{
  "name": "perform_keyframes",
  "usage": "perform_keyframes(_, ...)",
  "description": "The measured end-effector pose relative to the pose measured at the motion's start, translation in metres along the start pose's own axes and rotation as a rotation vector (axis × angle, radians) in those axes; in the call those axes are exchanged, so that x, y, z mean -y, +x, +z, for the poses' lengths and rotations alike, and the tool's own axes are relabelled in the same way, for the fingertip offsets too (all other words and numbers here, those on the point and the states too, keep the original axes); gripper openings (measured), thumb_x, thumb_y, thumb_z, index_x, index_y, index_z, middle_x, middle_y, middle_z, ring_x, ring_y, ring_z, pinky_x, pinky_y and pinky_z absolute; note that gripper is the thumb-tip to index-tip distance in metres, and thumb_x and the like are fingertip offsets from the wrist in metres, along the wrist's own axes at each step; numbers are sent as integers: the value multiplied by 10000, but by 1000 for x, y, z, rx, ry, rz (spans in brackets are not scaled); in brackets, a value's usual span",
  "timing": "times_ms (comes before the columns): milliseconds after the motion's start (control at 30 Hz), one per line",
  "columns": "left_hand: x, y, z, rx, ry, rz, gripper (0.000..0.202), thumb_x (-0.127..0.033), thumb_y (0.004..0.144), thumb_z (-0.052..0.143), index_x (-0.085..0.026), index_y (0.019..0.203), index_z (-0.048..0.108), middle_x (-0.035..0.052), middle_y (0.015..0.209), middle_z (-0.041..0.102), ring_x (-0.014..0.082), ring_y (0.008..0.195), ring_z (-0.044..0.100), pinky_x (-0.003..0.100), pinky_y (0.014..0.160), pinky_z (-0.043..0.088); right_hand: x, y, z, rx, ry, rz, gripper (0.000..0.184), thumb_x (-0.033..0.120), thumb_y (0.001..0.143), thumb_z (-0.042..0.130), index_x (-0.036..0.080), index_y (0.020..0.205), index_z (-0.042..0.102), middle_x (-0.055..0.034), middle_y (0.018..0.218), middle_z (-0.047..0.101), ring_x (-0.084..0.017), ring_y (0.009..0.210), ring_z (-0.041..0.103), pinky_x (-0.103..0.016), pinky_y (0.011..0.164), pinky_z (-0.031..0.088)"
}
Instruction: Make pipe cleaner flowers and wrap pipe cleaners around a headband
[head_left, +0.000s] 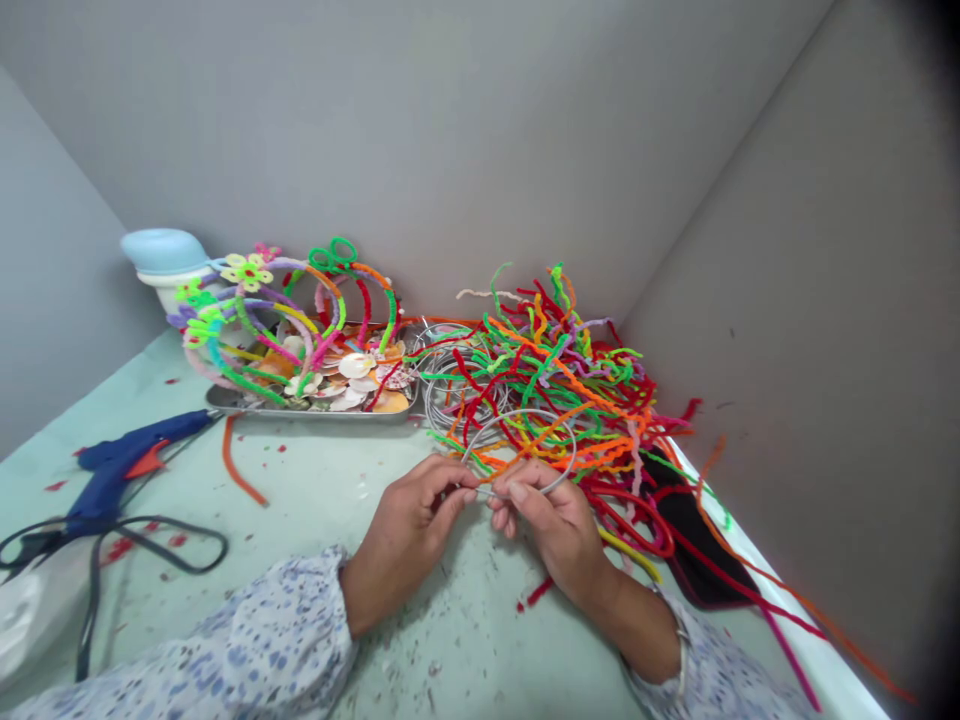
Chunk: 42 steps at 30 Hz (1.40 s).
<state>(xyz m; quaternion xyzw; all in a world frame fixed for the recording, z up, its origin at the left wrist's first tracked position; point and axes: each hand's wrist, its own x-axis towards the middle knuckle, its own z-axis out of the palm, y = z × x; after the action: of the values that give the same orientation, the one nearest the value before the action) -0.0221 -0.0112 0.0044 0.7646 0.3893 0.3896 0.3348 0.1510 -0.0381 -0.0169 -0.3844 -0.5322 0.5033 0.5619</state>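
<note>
A thin silver-grey wire ring [574,440] is held upright between both hands, just in front of a heap of pipe cleaners [555,370]. My left hand [412,525] is closed, its thumb and forefinger pinching the ring's lower left. On the lower right, my right hand [551,525] grips the same ring with bent fingers. An orange pipe cleaner [501,471] runs close to the ring between the hands; whether the right fingers also hold its end I cannot tell. More wire rings [437,400] lie behind, partly covered by the heap.
A metal tray [315,412] holds seashells [356,365] and pipe-cleaner-wrapped hoops [330,310] with flower shapes. Behind it stands a white container with a blue lid [165,250]. At left lies a blue glue gun [112,470] with its black cord [184,568]. A black flat object [705,565] lies right.
</note>
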Motion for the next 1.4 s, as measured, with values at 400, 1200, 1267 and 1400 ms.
perform_keyframes(400,2,-3,2,-74,82,20,122,-181,856,567,-203,915,671,22,870,688,136,793,621,221,730,460,0,4,1,-33,75,23,186,331,886,544,183,813,629,-20,728,650,-119,568,584,-240,519,457)
perform_keyframes(1200,1,-1,2,69,33,-42,177,-207,917,436,-190,920,612,24,864,621,145,809,568,239,739,428,0,3,0,1,-1,5,197,296,911,505,178,798,615,-8,686,627,-113,568,566,-240,528,448)
perform_keyframes(1267,1,-2,2,78,51,-50,189,-211,922,424,-185,890,608,20,832,608,142,775,559,238,713,424,-1,3,0,9,-4,5,198,295,911,505,178,797,617,-8,685,626,-115,575,568,-242,531,447)
perform_keyframes(1400,0,-3,1,125,108,-56,201,-213,930,401,-176,844,579,7,777,569,132,706,524,235,661,396,-2,1,-1,19,-13,15,187,296,911,505,179,819,619,-12,715,629,-114,583,572,-241,529,443)
